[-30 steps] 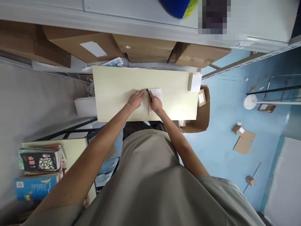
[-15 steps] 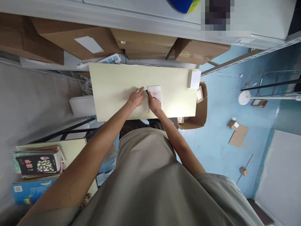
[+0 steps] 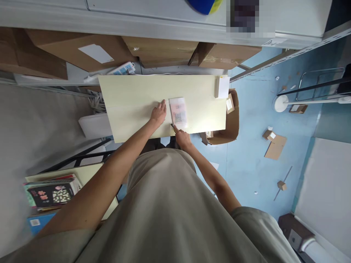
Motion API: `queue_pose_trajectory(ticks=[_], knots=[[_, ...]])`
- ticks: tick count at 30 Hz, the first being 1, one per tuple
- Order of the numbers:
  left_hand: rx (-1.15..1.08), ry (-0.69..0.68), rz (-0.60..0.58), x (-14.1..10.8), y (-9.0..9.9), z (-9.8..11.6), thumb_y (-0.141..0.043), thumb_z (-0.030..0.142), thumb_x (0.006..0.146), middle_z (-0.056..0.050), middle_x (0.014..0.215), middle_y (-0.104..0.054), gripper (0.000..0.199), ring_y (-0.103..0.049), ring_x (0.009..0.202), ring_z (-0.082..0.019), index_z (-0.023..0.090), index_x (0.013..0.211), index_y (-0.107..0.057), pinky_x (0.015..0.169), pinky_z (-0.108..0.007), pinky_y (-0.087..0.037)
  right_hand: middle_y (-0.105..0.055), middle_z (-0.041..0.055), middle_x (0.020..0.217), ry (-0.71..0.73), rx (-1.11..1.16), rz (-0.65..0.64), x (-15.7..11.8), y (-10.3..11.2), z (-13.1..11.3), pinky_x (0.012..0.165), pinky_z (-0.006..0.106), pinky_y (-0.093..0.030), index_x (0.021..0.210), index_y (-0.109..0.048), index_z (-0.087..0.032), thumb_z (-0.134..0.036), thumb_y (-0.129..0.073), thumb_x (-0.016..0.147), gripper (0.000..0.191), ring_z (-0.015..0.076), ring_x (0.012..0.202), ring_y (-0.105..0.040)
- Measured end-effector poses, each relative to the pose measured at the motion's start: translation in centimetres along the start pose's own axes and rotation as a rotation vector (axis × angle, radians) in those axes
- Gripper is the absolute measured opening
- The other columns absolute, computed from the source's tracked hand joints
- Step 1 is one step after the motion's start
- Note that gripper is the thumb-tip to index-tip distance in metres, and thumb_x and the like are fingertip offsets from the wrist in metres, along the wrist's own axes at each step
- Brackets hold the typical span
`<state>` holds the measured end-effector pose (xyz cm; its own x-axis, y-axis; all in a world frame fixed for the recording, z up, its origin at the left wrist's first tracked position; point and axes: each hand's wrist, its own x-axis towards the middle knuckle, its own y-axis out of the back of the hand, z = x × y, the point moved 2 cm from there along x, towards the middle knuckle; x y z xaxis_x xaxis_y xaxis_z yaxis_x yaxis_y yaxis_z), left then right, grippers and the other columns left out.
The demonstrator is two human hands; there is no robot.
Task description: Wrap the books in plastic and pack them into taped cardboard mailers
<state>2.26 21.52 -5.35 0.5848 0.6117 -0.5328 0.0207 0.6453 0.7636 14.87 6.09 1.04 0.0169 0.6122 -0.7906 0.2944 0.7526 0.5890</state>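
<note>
Drawn toward the wearer's body since the earlier frame, the right hand (image 3: 183, 138) has left the far part of the pale printed packet (image 3: 178, 111) and now sits by its near left corner, so most of the packet lies uncovered. Its fingers are closed around a slim black tool (image 3: 173, 126), perhaps a cutter, whose end points away from the body; whether the tip touches the packet is too small to tell. The left hand (image 3: 159, 113), bare and spread, grips nothing and seems to rest on the worktop (image 3: 131, 100) just left of the packet, apart from the right hand. The packet lies flat near the middle of the worktop. As far as can be judged, one pass along its left edge is about done, but no opening or separated piece can be made out, and anything left inside remains hidden. Farther off, a white box (image 3: 222, 87) stands at the worktop's far right corner, an open carton (image 3: 233, 122) sits below the right end, brown boxes (image 3: 167, 52) line the shelf beyond, and books (image 3: 52, 195) are stacked at the left
</note>
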Motion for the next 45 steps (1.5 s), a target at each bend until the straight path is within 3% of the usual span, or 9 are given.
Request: queue_pose_trajectory(ticks=[7, 14, 17, 22, 26, 29, 34, 39, 45], knots=[[-0.165, -0.054, 0.092, -0.4, -0.9, -1.3, -0.080, 0.027, 0.088, -0.024, 0.182, -0.014, 0.100, -0.020, 0.165, -0.049, 0.008, 0.172, -0.029, 0.131, -0.067, -0.027, -0.079, 0.0164, 0.125, -0.022, 0.116, -0.052, -4.4, -0.5, 1.4, 0.096, 0.041, -0.057, 0.171, -0.037, -0.027, -0.025, -0.055, 0.106, 0.068, 0.0341, 0.116, -0.075], [-0.374, -0.014, 0.283, -4.8, -0.1, -1.0, -0.065, 0.016, 0.093, -0.026, 0.177, -0.030, 0.076, -0.025, 0.167, -0.037, 0.005, 0.165, -0.042, 0.135, -0.054, -0.030, -0.077, 0.0157, 0.128, 0.086, 0.463, 0.383, -5.2, 4.9, 1.3, 0.093, 0.042, -0.059, 0.165, -0.042, -0.021, -0.027, -0.064, 0.096, 0.073, 0.0321, 0.109, -0.076], [-0.445, -0.059, 0.500, -6.6, 3.8, 0.4, -0.063, 0.022, 0.097, -0.020, 0.162, -0.057, 0.067, -0.047, 0.158, -0.032, 0.014, 0.162, -0.049, 0.129, -0.052, -0.044, -0.074, 0.0165, 0.124, 0.184, 0.577, 0.661, -3.9, 10.6, 0.0, 0.087, 0.043, -0.061, 0.152, -0.046, -0.018, -0.029, -0.062, 0.092, 0.063, 0.0311, 0.100, -0.076], [-0.471, -0.238, 0.985, -8.4, 15.9, 3.4, -0.057, 0.030, 0.106, -0.013, 0.154, -0.065, 0.052, -0.061, 0.146, -0.027, 0.024, 0.158, -0.055, 0.124, -0.047, -0.051, -0.067, 0.0173, 0.127, 0.470, 0.497, 1.051, -2.6, 25.0, -4.7, 0.094, 0.046, -0.060, 0.132, -0.054, -0.020, -0.038, -0.063, 0.094, 0.042, 0.0329, 0.111, -0.071], [-0.483, -0.234, 1.158, -8.8, 23.9, 4.5, -0.059, 0.028, 0.105, -0.014, 0.158, -0.062, 0.062, -0.060, 0.146, -0.028, 0.023, 0.165, -0.045, 0.124, -0.047, -0.050, -0.058, 0.0223, 0.142, 0.528, 0.264, 1.122, -1.6, 35.1, -10.0, 0.098, 0.048, -0.059, 0.144, -0.053, -0.016, -0.036, -0.053, 0.104, 0.045, 0.0367, 0.121, -0.069], [-0.532, -0.169, 1.165, -9.2, 25.9, 4.5, -0.060, 0.026, 0.104, -0.012, 0.158, -0.062, 0.064, -0.062, 0.143, -0.028, 0.024, 0.166, -0.044, 0.123, -0.047, -0.051, -0.060, 0.0228, 0.141, 0.492, 0.146, 1.077, 0.3, 39.1, -13.0, 0.099, 0.049, -0.058, 0.143, -0.057, -0.014, -0.029, -0.049, 0.106, 0.040, 0.0360, 0.118, -0.069], [-0.618, -0.044, 1.099, -10.1, 23.4, 5.1, -0.058, 0.026, 0.104, -0.008, 0.156, -0.064, 0.057, -0.063, 0.142, -0.029, 0.026, 0.161, -0.054, 0.124, -0.047, -0.050, -0.068, 0.0222, 0.128, 0.495, 0.083, 1.064, 4.1, 40.9, -15.1, 0.112, 0.055, -0.049, 0.129, -0.066, -0.011, -0.022, -0.050, 0.108, 0.028, 0.0347, 0.125, -0.063], [-0.644, 0.088, 0.905, -8.6, 16.8, 5.7, -0.059, 0.022, 0.101, -0.011, 0.154, -0.066, 0.053, -0.062, 0.143, -0.029, 0.021, 0.154, -0.060, 0.124, -0.048, -0.050, -0.061, 0.0225, 0.143, 0.536, 0.088, 1.036, 5.0, 39.8, -14.4, 0.121, 0.060, -0.041, 0.137, -0.063, -0.011, -0.028, -0.045, 0.112, 0.034, 0.0354, 0.138, -0.055], [-0.808, 0.270, 0.436, -7.5, 3.9, 4.9, -0.061, 0.021, 0.098, -0.018, 0.151, -0.067, 0.050, -0.066, 0.139, -0.032, 0.012, 0.147, -0.064, 0.120, -0.046, -0.051, -0.057, 0.0173, 0.147, 0.584, 0.311, 0.969, 5.8, 25.4, -4.3, 0.120, 0.052, -0.045, 0.148, -0.056, -0.021, -0.044, -0.036, 0.115, 0.045, 0.0326, 0.144, -0.052]])
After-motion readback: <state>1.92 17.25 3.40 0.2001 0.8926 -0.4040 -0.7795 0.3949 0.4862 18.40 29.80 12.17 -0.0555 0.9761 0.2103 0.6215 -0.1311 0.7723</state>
